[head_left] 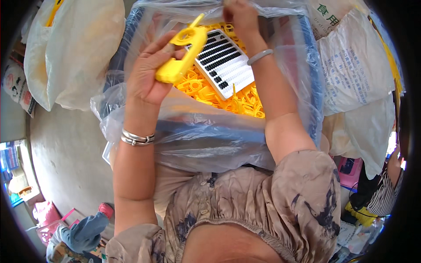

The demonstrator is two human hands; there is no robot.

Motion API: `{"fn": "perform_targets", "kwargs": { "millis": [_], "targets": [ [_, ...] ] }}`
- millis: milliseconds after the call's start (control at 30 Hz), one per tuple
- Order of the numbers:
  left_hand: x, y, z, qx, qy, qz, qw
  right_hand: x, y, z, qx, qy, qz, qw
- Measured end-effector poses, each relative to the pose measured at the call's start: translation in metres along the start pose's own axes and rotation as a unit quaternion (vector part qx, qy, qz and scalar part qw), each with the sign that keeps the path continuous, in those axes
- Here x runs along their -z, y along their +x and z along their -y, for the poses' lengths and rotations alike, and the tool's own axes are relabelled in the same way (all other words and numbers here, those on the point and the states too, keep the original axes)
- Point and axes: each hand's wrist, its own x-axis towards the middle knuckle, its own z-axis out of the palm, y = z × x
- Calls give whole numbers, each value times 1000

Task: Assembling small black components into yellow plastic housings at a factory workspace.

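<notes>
Left hand (147,79) grip closed on yellow plastic piece (182,55), bag-lined blue crate (313,87) of yellow parts (239,101), right hand (241,17) grip unclear.

Bright, even daylight — soft shadows, fisheye-bent edges, dark corners.

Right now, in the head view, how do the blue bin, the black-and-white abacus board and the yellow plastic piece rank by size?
1. blue bin, plainly largest.
2. abacus board.
3. yellow plastic piece in the left hand; it sits nearer the camera, so ranks two and three are unsure.

White printed sacks (351,65) at right
</notes>
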Motion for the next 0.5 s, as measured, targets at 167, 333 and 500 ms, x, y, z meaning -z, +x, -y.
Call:
{"fn": "perform_targets", "kwargs": {
  "millis": [167, 333, 500],
  "targets": [
    [-7, 1, 0, -39, 11, 18, 999, -29, -75, -199, -113, -335, 262, 898],
    [-6, 1, -3, -48, -28, 107, 993, -50, -122, -173, -195, -398, 281, 851],
    [-4, 2, 1, -58, -68, 100, 991, -47, -127, -172, -149, -438, 244, 852]
  ]
}}
